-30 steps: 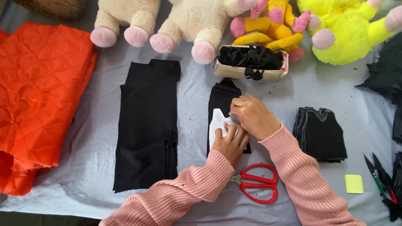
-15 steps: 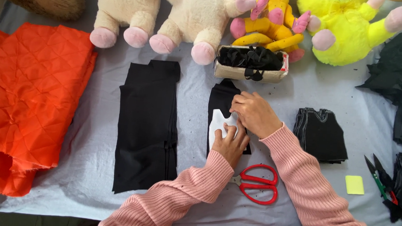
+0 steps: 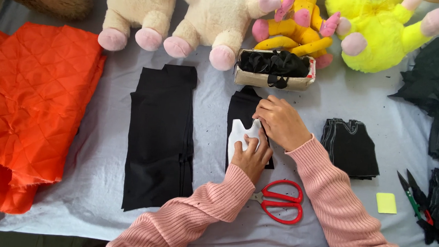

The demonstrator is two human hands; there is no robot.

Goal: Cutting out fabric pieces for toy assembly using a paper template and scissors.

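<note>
The left hand (image 3: 251,157) presses flat on a white pattern piece (image 3: 239,134) atop a narrow black cloth strip (image 3: 242,107), while the right hand (image 3: 279,122), fingers pinched at the pattern's edge, sits at its two o'clock.

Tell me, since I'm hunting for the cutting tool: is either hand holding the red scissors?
No. The red scissors lie on the table between the sleeves, while the left hand and right hand press a white pattern piece onto black fabric.
</note>
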